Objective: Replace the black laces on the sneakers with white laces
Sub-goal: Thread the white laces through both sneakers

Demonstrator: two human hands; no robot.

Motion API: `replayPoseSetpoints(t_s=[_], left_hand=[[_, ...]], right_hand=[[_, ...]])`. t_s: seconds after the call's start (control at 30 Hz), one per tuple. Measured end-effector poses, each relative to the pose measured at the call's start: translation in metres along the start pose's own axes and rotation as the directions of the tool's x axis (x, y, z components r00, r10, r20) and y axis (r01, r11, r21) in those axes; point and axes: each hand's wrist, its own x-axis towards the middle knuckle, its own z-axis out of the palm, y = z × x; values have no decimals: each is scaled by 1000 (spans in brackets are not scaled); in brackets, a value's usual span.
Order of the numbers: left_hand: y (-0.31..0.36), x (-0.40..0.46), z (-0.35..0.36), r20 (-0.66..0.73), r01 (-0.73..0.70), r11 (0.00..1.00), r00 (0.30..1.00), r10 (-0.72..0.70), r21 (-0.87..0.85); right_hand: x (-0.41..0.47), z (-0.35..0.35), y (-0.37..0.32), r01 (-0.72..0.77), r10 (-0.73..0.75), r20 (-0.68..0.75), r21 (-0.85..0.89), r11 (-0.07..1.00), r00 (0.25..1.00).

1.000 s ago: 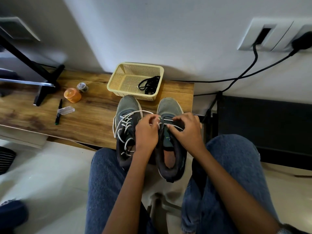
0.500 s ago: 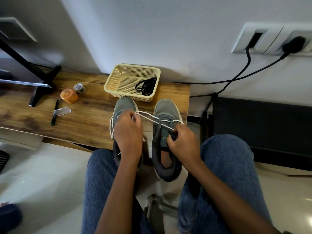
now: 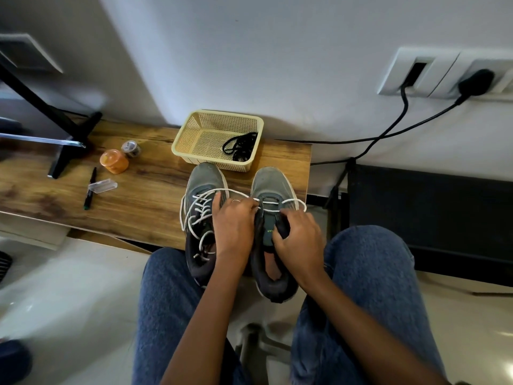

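Spanning the wooden tabletop (image 3: 144,207), both grey sneakers point away from the hands. Half a second ago the left hand (image 3: 234,226) drew white lace (image 3: 291,202) leftward; now it pinches that lace at the right grey sneaker's (image 3: 273,190) lowest eyelets, so threading has barely begun. The right hand (image 3: 298,240) grips its tongue.

wooden bench (image 3: 144,207) — basket (image 3: 194,129), sneakers (image 3: 204,179), pen (image 3: 90,188)

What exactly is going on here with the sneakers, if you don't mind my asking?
A seated person is relacing grey sneakers in white. The left sneaker is already laced. Both hands work at the right sneaker: the left hand pinches its white lace, the right hand grips the tongue. Black laces lie in the basket.
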Motion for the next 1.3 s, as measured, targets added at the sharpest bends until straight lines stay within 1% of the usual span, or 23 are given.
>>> replayPoseSetpoints(t_s=[0.07,0.13,0.2,0.27,0.3,0.37,0.43,0.5,0.53,0.6,0.67,0.73,0.87,0.97,1.07,1.17,1.23,1.3], left_hand=[[-2,-1,-6,-44,50,997,998,-47,63],[-8,1,-17,-122,162,984,981,-152,77],[-18,4,-30,-183,309,949,939,-293,67],[-29,7,-40,-205,399,913,904,-375,90],[-31,7,-43,-195,402,909,905,-377,109],[-30,7,-43,-130,330,936,940,-314,122],[-24,6,-36,-58,180,980,983,-176,88],[-15,4,-25,-14,21,996,1000,-20,82],[-12,2,-19,-10,-33,995,999,34,94],[-6,1,-8,-20,-81,991,996,84,108],[-1,-1,-3,-22,-66,992,997,68,107],[2,-3,-3,-21,-18,994,1000,20,109],[-4,-5,-9,-64,129,974,991,-119,188],[-5,-6,-13,-63,213,954,977,-204,209],[-2,-5,-12,-40,221,949,975,-217,226],[-3,-4,-10,-26,209,956,978,-208,204],[-4,0,-9,-21,242,957,970,-242,161],[-3,7,-8,30,273,951,959,-280,148]], right_hand=[[-1,1,-1,-17,17,1,34,999,1000],[-2,1,-1,-26,27,-19,44,999,999],[-3,2,-1,-35,38,-48,49,998,998],[-4,3,-1,-37,40,-65,56,998,997],[-4,4,-2,-35,39,-69,60,998,997],[-4,5,-1,-37,42,-72,66,997,996],[-3,4,-2,-41,47,-74,70,997,996],[-3,4,-1,-42,47,-71,64,997,996],[-3,4,-1,-44,48,-66,61,997,997],[-3,3,0,-47,50,-55,55,997,997],[-2,4,1,-54,56,-50,53,997,997],[-2,4,1,-63,65,-45,62,996,997],[-1,4,-1,-110,114,-47,65,992,992],[0,4,-2,-130,133,-45,74,989,990],[0,5,-2,-127,133,-61,102,987,989],[0,4,-1,-142,151,-78,109,984,985],[0,4,-1,-141,151,-89,110,984,984],[-1,4,-1,-133,143,-90,109,985,986]])
